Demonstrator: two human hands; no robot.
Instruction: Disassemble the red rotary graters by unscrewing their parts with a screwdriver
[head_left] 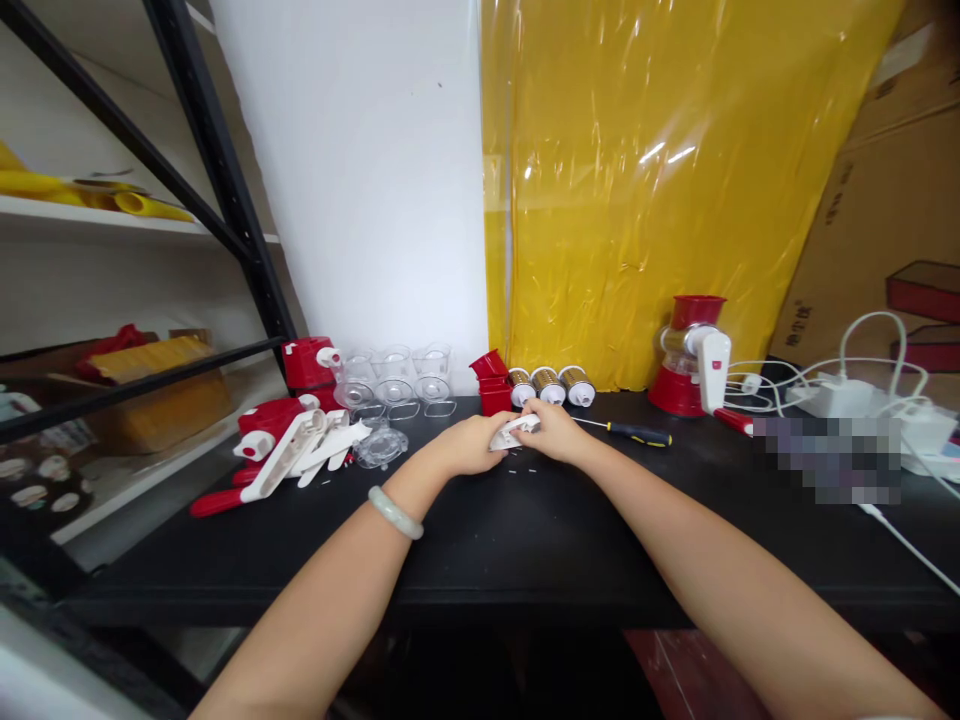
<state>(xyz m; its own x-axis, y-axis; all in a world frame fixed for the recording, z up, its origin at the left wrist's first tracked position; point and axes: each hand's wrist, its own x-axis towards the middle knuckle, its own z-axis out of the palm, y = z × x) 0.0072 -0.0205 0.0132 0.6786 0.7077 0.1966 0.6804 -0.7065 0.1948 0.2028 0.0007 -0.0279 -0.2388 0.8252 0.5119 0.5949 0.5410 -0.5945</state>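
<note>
A small, pale white plastic piece (504, 436), with a curved upper edge and what looks like a hollow or recessed side, is raised a little above a matte black tabletop (487, 560), near the middle of your view. Its finer detail is too small to make out, and your fingers cover part of it.

Your left hand (474, 446), below a pale green-white bangle (396, 513) on the forearm, closes around the left end of the piece. Your right hand (553, 432) closes on its right end, the fingers bent over the top. Both grips are drawn in, with the piece pinched between them and the hands almost meeting.

Just below your hands, a few tiny light-coloured slivers (532, 470) lie on the tabletop. To the right of your right hand rests a screwdriver with a dark blue and yellow handle (639, 434), its thin metal shaft pointing toward that hand. Behind your hands stand red plastic square-mouthed parts (493, 384), and beside them three metal drums with white ends (551, 386) lie in a row. Farther left are clear plastic cups (396, 372) and a long white plastic crank arm with a red grip (283, 456).
</note>
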